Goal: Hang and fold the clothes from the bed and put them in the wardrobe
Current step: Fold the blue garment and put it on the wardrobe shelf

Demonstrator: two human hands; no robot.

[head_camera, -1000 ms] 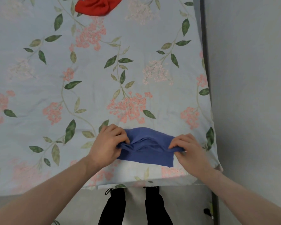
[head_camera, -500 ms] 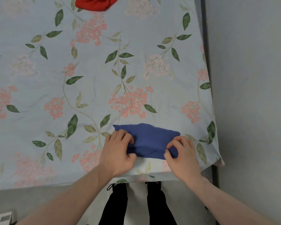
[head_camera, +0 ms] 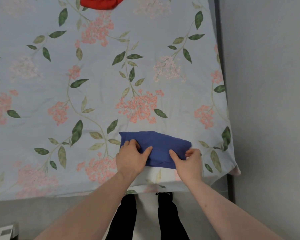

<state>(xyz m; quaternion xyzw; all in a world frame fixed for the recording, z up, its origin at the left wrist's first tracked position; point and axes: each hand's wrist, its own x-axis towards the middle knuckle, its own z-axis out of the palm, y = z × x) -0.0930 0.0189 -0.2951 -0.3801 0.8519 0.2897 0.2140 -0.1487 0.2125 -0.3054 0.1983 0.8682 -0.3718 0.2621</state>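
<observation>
A small folded blue garment (head_camera: 160,144) lies flat on the floral bed sheet (head_camera: 97,94), close to the bed's near edge. My left hand (head_camera: 131,157) grips its left end, fingers curled over the edge and thumb lying on top. At the right end my right hand (head_camera: 189,161) pinches the cloth, its thumb pressed on the fabric. A red garment (head_camera: 100,2) sits at the far top of the bed, cut off by the frame.
The bed's right side meets a dark frame rail (head_camera: 221,49) and a grey wall (head_camera: 270,84). My black-trousered legs (head_camera: 164,215) stand on the floor at the bed's edge. A striped object (head_camera: 2,231) shows at the lower left corner.
The blue garment has been folded over and flattened into a compact rectangle. Both hands shifted from its bunched upper edge to its two ends, nearer me.
</observation>
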